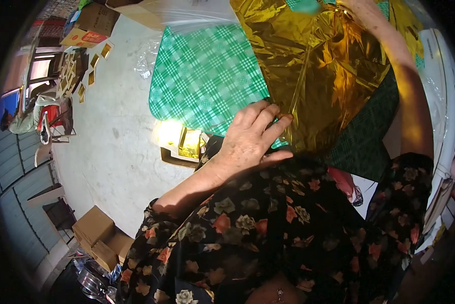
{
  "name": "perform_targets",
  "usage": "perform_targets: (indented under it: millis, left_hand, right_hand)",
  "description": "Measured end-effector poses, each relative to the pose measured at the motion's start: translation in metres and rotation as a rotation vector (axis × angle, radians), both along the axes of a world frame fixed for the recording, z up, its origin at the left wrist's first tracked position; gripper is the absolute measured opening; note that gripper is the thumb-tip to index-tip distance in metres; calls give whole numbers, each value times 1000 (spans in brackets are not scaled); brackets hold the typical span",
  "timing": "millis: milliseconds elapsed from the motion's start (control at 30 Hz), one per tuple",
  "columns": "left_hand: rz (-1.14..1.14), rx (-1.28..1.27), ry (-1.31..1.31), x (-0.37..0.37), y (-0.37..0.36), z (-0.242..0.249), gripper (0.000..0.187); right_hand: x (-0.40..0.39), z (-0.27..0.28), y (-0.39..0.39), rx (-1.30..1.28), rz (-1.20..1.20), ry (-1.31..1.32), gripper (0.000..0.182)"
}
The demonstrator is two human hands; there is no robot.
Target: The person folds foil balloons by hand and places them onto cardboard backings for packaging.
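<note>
A wrinkled sheet of shiny gold foil [318, 76] lies spread over a surface covered with green plaid cloth [207, 76]. My left hand [250, 129] is at the foil's near left corner, its fingers curled closed on the edge. Bits of green show between its index finger and thumb. Far across the foil, at the top edge of the view, is my right hand [359, 10]; its fingers are mostly cut off by the frame. A patch of green [303, 5] shows beside it. Dark, shaded plaid cloth [364, 131] hangs at the near right.
Below the cloth's left edge stands an open box [179, 157] with gold pieces in it. Cardboard boxes [98, 235] sit on the concrete floor [111, 121] at lower left. Several gold-faced frames [92, 76] lie farther left, near a seated person [27, 119]. White wrapped material [440, 86] borders the right.
</note>
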State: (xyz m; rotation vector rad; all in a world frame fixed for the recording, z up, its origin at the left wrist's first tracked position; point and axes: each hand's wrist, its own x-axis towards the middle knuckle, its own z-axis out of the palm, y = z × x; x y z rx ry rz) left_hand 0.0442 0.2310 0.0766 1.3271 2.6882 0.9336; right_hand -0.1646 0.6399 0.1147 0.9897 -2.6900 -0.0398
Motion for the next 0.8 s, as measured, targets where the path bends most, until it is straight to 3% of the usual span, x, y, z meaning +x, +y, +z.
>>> perform_targets:
  millis: [167, 367, 567, 667, 733, 800]
  left_hand:
    - [-13, -15, 29, -5, -5, -4, 64]
    - [-28, -18, 40, -6, -6, -7, 60]
    - [-16, -10, 38, -6, -5, -6, 55]
    - [0, 3, 44, -5, -5, -6, 52]
    - [3, 12, 50, -6, -3, -5, 50]
    - [4, 13, 50, -6, -2, -3, 49]
  right_hand:
    - [3, 15, -17, 105, -181, -189, 19]
    - [6, 8, -15, 68, -64, -27, 18]
    - [5, 7, -14, 115, -156, -110, 20]
    - [2, 16, -39, 216, -380, -258, 20]
    - [20, 3, -47, -29, -273, -21, 20]
    - [19, -14, -42, -5, -252, 96, 23]
